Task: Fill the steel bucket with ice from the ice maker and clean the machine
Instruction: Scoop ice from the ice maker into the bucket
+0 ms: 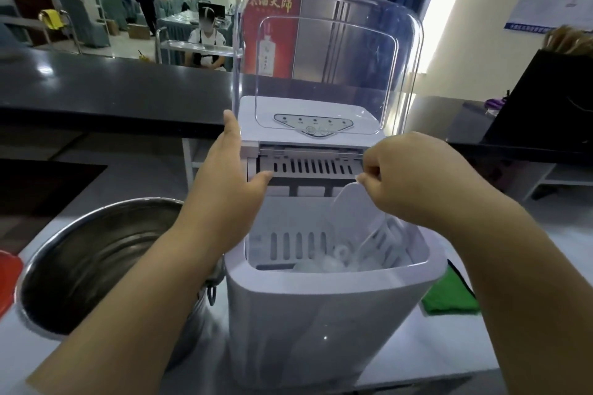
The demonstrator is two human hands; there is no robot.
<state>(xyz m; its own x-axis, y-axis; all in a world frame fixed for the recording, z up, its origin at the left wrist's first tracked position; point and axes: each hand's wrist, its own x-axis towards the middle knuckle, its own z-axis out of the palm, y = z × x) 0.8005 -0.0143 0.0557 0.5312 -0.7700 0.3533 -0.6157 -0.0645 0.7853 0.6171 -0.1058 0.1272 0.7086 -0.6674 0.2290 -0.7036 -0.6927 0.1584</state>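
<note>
Looking down from the head camera, the white ice maker (324,314) sits in the middle of the pale tabletop (426,353) with its clear lid (327,51) flipped straight up. The left hand (231,183) is flat and loose, fingers stretched out, resting against the lid's left edge and the machine's top corner, so it's bracing rather than gripping anything. The right hand (404,176) is curled up tight, pinching the top of a clear plastic scoop (356,218) that slants down into the open bin. The scoop's lower end is right in the ice (324,263), which is piled at the bottom front of the bin. Pretty blurry in there, so individual cubes are hard to pick out.

The steel bucket (90,263) is just left of the machine, touching or nearly touching its side, under the left forearm. Looks empty as far as I can see inside it. So both hands are up at the machine and the bucket's below and to the left of them.

Other stuff: a green cloth (452,295) lies on the tabletop just right of the machine, partly hidden behind the right forearm. Something red (8,282) pokes in at the far left edge, can't tell what. A dark counter (112,86) runs across behind it all.
</note>
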